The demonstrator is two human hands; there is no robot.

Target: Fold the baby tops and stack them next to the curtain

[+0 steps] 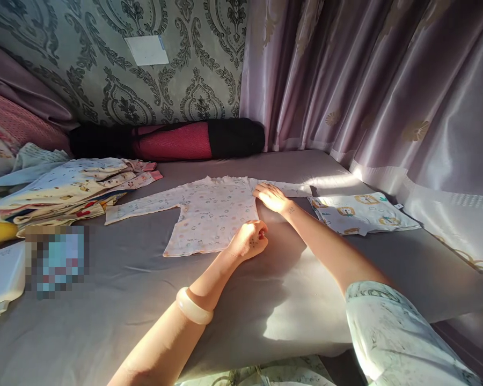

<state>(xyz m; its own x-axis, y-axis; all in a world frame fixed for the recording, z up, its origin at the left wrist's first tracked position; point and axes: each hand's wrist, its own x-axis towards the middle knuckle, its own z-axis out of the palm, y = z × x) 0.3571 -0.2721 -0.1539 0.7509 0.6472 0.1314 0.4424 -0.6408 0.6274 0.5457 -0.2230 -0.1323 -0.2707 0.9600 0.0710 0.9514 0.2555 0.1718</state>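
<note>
A small pale pink long-sleeved shirt (pixel 215 214) with a fine print lies spread on the grey sheet, its sleeves stretched out to both sides. My left hand (pixel 249 239), below a pale bangle (pixel 194 306), is closed at the shirt's lower right corner and covers it. Its curled fingers appear to pinch the side edge there. Higher up, my right hand (pixel 271 197) rests with fingers stretched out where the right sleeve joins the body. Just right of that sleeve's cuff lies a folded white garment (pixel 362 213) with yellow animal pictures.
A heap of children's clothes (pixel 72 185) sits on the left. In front of it are a blurred-out item (pixel 62 261) and a white device (pixel 6 273) with a cable. Along the wall lies a black and red roll (pixel 171 140). Purple curtains (pixel 346 80) hang at the right.
</note>
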